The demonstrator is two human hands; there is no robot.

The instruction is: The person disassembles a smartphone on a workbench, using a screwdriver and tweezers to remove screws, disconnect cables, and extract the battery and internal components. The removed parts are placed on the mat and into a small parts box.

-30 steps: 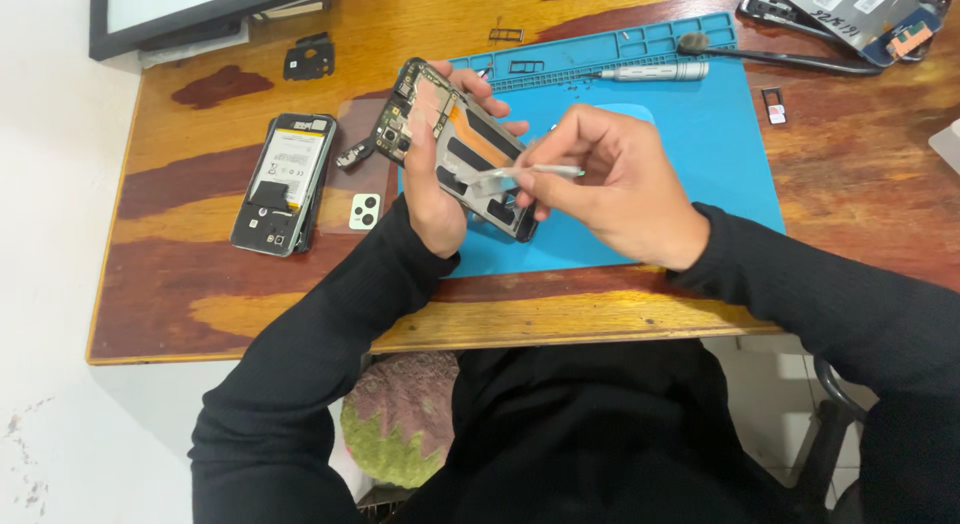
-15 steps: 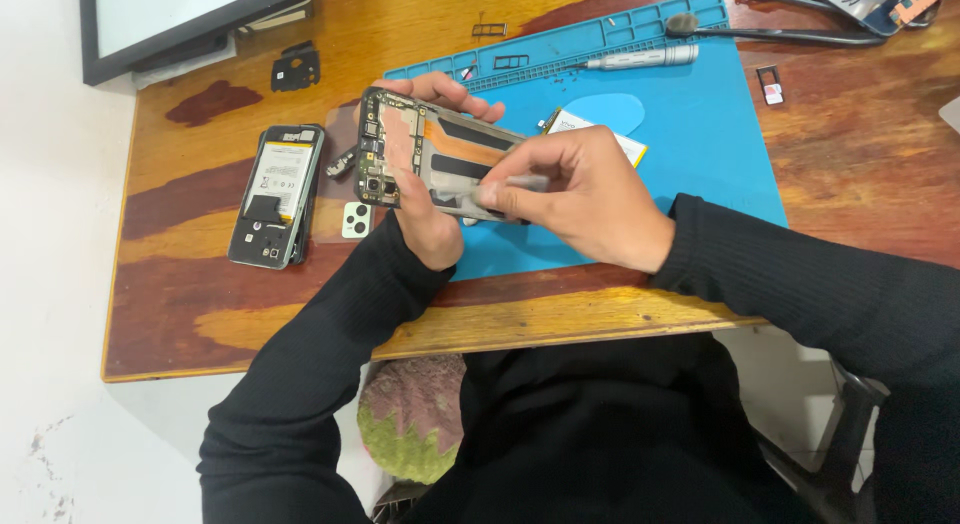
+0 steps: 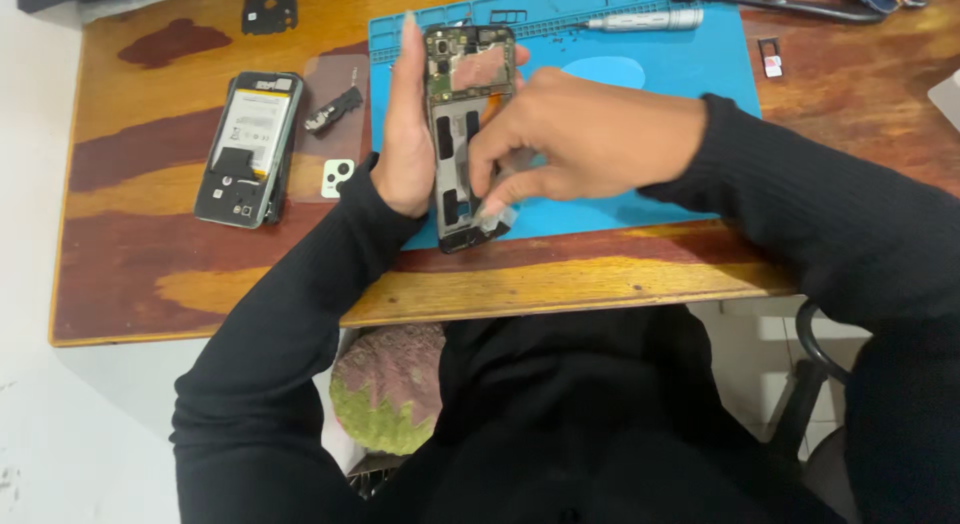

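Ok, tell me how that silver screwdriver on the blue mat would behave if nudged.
The screwdriver looks round-bodied and lies flat on the mat, so it would probably roll when pushed sideways. It seems rigid and metal, likely a bit heavy for its slimness. The mat's raised tray edges beside it might stop it.

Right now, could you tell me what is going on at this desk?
A person in black sleeves is working on an opened phone held over a blue mat. The left hand grips its edge, and the right hand pinches at its lower part, near a bit of clear film. To the left on the wooden table lie a second opened phone and a small camera piece. A silver screwdriver rests at the mat's far edge.
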